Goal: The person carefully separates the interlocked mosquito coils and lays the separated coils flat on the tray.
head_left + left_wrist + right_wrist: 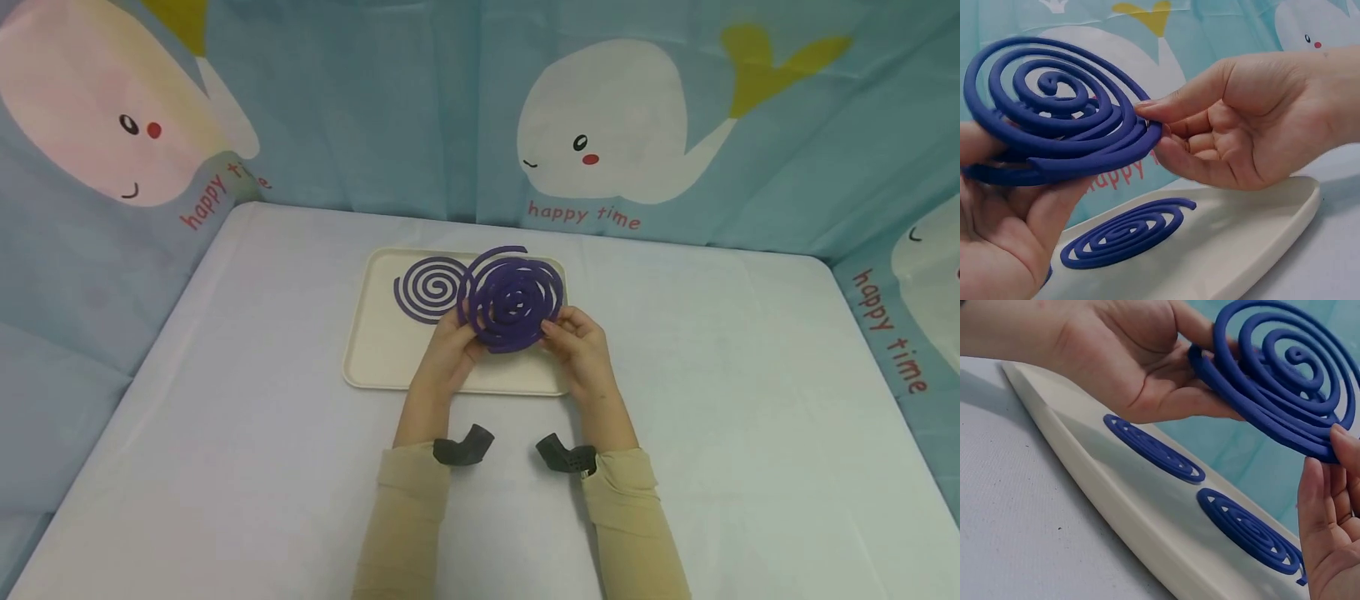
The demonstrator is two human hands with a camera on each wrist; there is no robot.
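Both hands hold a stack of blue-purple mosquito coils [517, 302] up over a cream tray [386, 367]. My left hand [447, 354] grips the left edge, its thumb curled over the rim. Between thumb and fingers, my right hand [581, 346] pinches the opposite edge. The left wrist view shows the top coil [1054, 128] offset from the coil beneath it. One flat coil [433, 289] lies in the tray's left part. In the right wrist view, two coils [1154, 450] lie side by side in the tray; the held stack hides the second from the head view.
A white-covered table [750, 400] extends around the tray. Behind it hangs a blue curtain [360, 108] printed with whales. Dark wrist-worn devices [465, 448] stick out at both sleeve cuffs.
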